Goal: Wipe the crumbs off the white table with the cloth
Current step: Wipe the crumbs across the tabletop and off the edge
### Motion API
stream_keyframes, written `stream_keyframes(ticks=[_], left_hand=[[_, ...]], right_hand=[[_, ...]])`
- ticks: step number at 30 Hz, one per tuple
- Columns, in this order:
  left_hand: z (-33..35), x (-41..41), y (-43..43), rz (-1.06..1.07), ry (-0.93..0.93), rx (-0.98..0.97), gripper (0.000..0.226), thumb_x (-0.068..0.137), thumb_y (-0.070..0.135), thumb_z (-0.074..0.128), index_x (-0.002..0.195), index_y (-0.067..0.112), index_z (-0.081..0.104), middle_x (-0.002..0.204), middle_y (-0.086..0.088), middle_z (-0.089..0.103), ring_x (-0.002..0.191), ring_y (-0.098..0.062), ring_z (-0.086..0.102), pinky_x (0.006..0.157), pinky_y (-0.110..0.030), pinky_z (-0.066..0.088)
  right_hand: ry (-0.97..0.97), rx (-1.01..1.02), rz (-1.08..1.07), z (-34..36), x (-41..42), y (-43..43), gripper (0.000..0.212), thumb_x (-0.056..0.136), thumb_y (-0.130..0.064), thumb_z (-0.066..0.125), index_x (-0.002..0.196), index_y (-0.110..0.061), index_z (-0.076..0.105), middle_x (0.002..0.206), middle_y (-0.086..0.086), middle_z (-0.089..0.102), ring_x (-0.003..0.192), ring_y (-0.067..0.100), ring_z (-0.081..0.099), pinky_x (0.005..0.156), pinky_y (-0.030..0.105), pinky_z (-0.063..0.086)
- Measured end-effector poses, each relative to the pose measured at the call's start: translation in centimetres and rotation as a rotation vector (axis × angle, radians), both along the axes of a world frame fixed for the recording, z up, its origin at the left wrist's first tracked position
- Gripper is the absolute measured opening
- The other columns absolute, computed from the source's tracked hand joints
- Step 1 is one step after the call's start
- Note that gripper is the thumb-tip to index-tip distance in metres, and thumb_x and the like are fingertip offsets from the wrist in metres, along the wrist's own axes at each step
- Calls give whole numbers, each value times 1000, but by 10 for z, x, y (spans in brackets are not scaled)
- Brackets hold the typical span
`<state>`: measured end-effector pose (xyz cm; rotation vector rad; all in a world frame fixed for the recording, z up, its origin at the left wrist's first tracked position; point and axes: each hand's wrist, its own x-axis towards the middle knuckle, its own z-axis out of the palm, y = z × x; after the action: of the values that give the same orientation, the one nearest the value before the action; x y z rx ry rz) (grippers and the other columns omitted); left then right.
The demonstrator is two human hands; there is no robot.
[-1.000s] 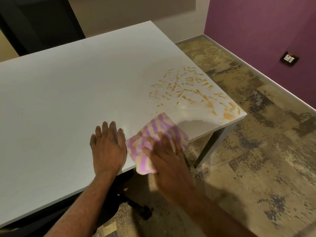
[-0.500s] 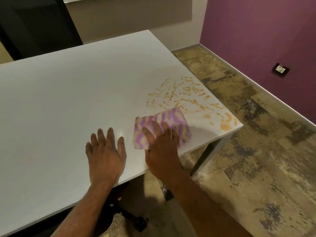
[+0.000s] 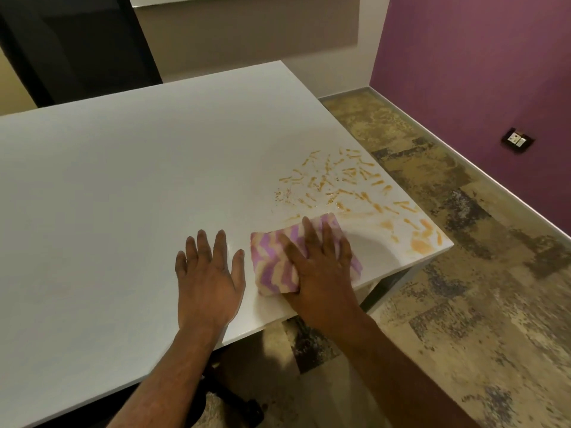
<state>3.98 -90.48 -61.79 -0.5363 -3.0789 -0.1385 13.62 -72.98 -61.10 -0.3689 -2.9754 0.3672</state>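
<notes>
Two hands, left [image 3: 207,278] flat, right [image 3: 321,267] pressing one cloth [image 3: 272,261].

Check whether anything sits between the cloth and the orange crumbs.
Nothing visible does. The cloth, pressed flat under the right hand, lies just short of the crumbs; only bare white table between. The left hand rests flat beside it.

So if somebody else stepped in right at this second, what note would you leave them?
Left hand: flat and open on the white table, holding nothing.
Right hand: pressed flat on the purple striped cloth, near the table's front edge.
Crumbs: orange bits and smears spread just beyond the cloth, out to the right corner.
Done: little, judging by how much mess shows.
Left: push the cloth through the crumbs and smears until that corner is clean.
</notes>
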Motion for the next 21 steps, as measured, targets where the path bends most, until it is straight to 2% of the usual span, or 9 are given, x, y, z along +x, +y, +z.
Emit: stream_keyframes(ticks=[4, 6, 9, 12, 14, 17, 21], left_hand=[[-1, -2, 2, 0, -4, -7, 76, 102, 61, 8, 161, 19, 29, 168, -18, 28, 156, -40, 24, 127, -55, 22], [-2, -3, 2, 1, -3, -2, 76, 102, 61, 8, 161, 19, 29, 168, -18, 28, 156, -40, 24, 127, -55, 22], [-2, -3, 3, 6, -5, -7, 75, 102, 61, 10, 161, 19, 30, 169, -17, 28, 156, -40, 24, 127, -55, 21], [-2, -2, 2, 0, 1, -2, 76, 102, 60, 8, 160, 17, 31, 168, -19, 29, 156, -40, 26, 127, -55, 22], [-1, -2, 3, 2, -1, -6, 76, 102, 60, 7, 161, 18, 31, 168, -18, 29, 156, -40, 25, 127, -55, 22], [-1, -3, 3, 12, -4, -16, 75, 102, 60, 8, 161, 19, 30, 169, -17, 27, 157, -39, 24, 127, -54, 23], [-2, -4, 2, 5, -14, -26, 78, 99, 62, 8, 162, 20, 28, 170, -16, 24, 158, -39, 22, 128, -54, 20]], right_hand=[[-13, -24, 37, -2, -1, -14, 90, 91, -68, 54, 162, -42, 5, 173, 8, -14, 153, 34, -30, 124, 65, -7], [-72, -46, 41, 1, 1, -15, 96, 88, -79, 46, 162, -41, -2, 171, 8, -22, 152, 35, -32, 124, 64, -11], [-150, -168, 16, 9, 6, -18, 112, 72, -100, 19, 162, -38, -8, 166, 5, -34, 149, 31, -39, 120, 57, -22], [-90, -320, -134, 17, 1, -31, 114, 68, -99, -8, 162, -36, 4, 169, 5, -26, 151, 28, -37, 116, 54, -24], [-37, -299, -242, 20, -9, -41, 99, 81, -90, -4, 161, -35, 11, 173, 10, -14, 156, 33, -24, 120, 60, -16], [-64, -148, -326, 16, -27, -48, 80, 95, -78, 19, 162, -33, 12, 173, 16, -7, 158, 40, -14, 123, 67, 0], [-64, -69, -316, 7, -31, -52, 83, 93, -83, 20, 160, -35, 17, 173, 18, -1, 158, 44, -10, 121, 70, 1]])
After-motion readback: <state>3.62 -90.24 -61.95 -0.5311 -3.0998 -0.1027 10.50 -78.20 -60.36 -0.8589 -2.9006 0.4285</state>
